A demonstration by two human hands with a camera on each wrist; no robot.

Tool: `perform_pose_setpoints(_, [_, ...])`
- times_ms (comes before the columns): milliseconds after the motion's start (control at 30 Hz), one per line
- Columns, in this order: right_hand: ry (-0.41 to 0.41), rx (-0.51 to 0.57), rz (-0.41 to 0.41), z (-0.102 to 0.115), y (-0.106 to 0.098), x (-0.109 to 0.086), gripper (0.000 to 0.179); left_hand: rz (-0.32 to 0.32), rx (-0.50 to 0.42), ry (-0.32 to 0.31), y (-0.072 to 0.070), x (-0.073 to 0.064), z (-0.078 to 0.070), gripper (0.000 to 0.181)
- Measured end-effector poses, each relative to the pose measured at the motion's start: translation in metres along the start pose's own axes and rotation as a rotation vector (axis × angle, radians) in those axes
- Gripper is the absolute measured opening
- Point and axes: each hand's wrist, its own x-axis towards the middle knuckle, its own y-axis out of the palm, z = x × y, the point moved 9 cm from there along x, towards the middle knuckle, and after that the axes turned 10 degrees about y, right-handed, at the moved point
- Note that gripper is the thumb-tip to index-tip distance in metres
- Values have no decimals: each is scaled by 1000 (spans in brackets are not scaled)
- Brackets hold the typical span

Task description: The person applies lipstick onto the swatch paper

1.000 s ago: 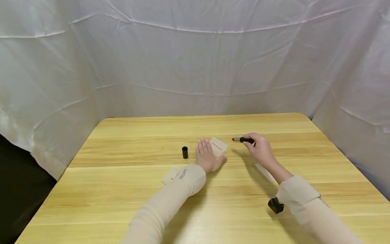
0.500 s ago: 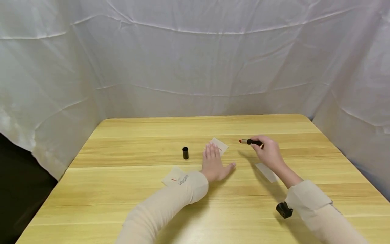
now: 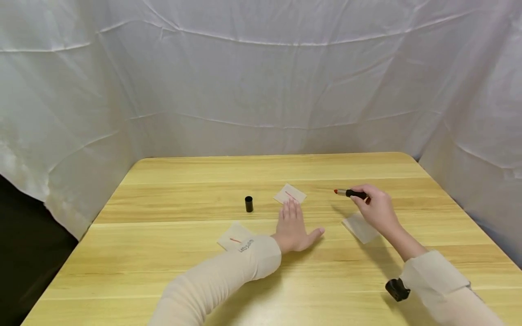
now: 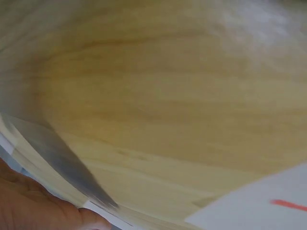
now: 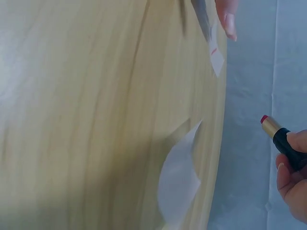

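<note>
My right hand pinches an uncapped lipstick between thumb and fingers, raised above the table. Its red tip points left, with a silver collar and black base; the right wrist view shows the same lipstick. My left hand lies flat, fingers straight and thumb spread, fingertips at the near edge of a small paper bearing a red stroke. A blank paper lies below the right hand. Its corners curl up in the right wrist view.
The black lipstick cap stands upright left of the marked paper. A second paper with a red stroke lies partly hidden behind the left sleeve. A black wrist camera hangs at the right cuff. White curtains surround the wooden table.
The left hand has slid toward me and slightly right, uncovering more of the marked paper. The right hand has moved right with the lipstick, over the blank paper's far side.
</note>
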Motion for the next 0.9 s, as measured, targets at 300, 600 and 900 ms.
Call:
perform_pose_setpoints(300, [-37, 2, -67, -7, -9, -5, 17, 8, -56, 38, 6, 2, -22, 94])
perform_pose_setpoints(600, [-35, 22, -75, -12, -18, -15, 19, 29, -72, 55, 11, 2, -46, 94])
perform_pose_setpoints(900, [-28, 20, -101, -22, -28, -27, 22, 21, -97, 20, 12, 10, -57, 92])
